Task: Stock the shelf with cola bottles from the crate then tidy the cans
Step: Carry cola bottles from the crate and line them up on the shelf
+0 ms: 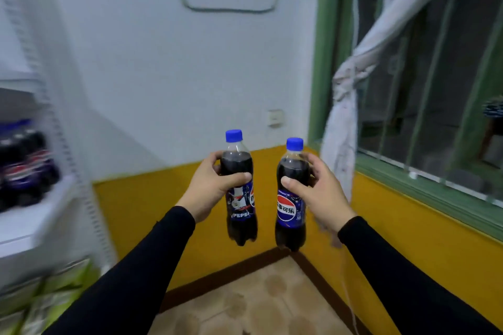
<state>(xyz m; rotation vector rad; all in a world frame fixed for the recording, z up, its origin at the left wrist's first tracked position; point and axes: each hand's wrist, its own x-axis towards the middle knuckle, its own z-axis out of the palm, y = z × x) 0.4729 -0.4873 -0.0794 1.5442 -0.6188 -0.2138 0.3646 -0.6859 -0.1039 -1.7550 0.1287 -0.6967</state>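
Black-sleeved, my left grip (211,185) holds one blue-capped plastic cola bottle (241,198) upright; my right grip (318,193) clasps a second cola bottle (291,207). Farther left, the white metal shelf (32,215) with stocked bottles (24,168) lies nearer my left hand.

— Bottles?
— Left bottle (240,193) and right bottle (291,198): dark cola, blue caps, blue labels with red-white-blue roundels.
— Surroundings?
— Black sleeves (152,261), mustard-yellow lower wall (141,212), green window frame (324,49).

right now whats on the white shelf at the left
Cola bottles with blue caps stand grouped on the white shelf. They are blurred and cut by the frame edge, so their count and anything behind them stay hidden.
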